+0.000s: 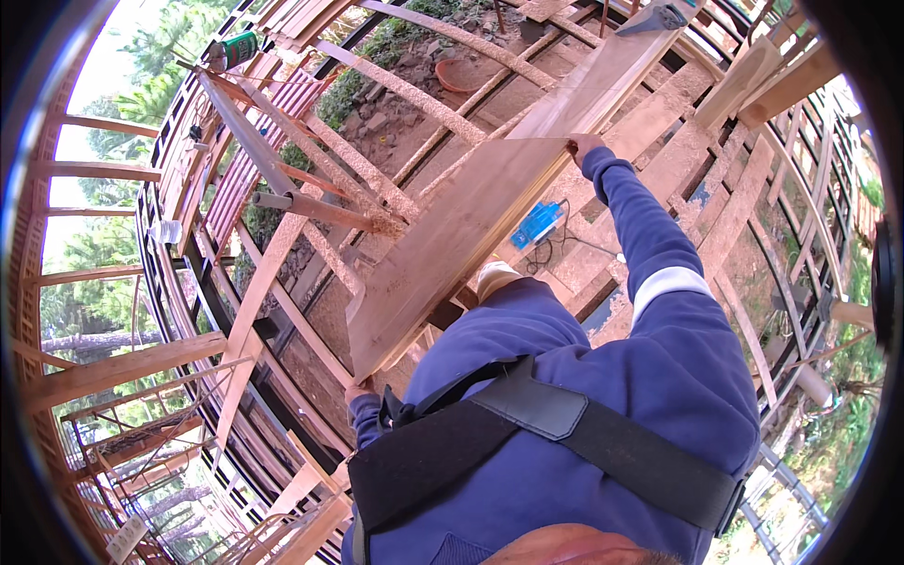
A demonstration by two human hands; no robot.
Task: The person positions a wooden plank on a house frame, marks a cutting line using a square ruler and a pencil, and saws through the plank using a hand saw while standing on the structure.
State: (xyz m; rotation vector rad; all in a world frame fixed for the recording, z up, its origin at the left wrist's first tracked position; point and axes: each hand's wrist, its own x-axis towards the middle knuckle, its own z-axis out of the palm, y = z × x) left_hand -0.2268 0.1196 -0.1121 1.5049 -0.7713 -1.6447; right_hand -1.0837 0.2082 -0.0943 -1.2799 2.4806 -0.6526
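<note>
A long, wide wooden plank [428,247] lies slantwise across the front of my body, from lower left to upper right. My left hand [359,390] grips its near left end, mostly hidden beyond the edge. At the opposite end my right hand [583,146], arm stretched out, is closed on the plank's corner. Just beyond that corner, another plank [593,89] runs on toward the top right. Between the held plank and my right arm sits a bright blue object [538,225] with a dark cable, too small to identify.
Dusty beams [405,89] form an open frame, with soil, rocks and plants showing below through gaps. A grey metal pipe [247,132] slants at the left, near a green can [234,50]. An orange basin [459,75] is on the ground. Timber offcuts [739,85] stand at right.
</note>
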